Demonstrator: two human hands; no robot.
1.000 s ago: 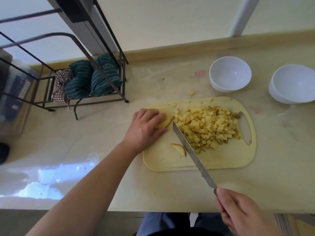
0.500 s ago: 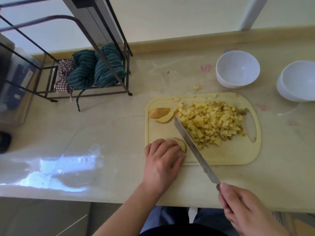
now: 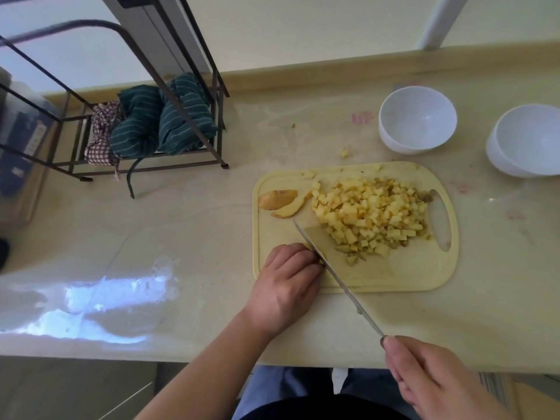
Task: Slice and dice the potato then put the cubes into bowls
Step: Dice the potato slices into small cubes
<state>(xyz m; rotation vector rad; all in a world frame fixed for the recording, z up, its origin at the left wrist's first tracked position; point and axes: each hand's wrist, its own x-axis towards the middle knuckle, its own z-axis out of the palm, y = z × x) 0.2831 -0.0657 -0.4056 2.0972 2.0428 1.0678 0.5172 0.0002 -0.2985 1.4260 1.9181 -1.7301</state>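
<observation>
Lying on worktop (image 3: pixel 454 313), cutting board (image 3: pixel 403 274) is carrying cube pile (image 3: pixel 369 216) beyond both grips. Right hand (image 3: pixel 436 380) is gripping knife (image 3: pixel 336 274) handle; left hand (image 3: pixel 288 286) is curling over potato piece (image 3: pixel 312 248), touching blade. Two slices (image 3: pixel 283 203) are lying farther off.

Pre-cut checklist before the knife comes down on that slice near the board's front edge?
1. Left hand holding the slice: ok, fingers curled over it; slice mostly hidden.
2. Right hand gripping the knife: ok.
3. Blade clear of fingertips: cannot tell, it runs right alongside them.
4. Slice fully on the board: cannot tell, hand covers it.
5. Cube pile clear of the cut line: ok, it lies on the blade's far side.
6. Bowls ready: ok, both empty, beyond the board.
</observation>
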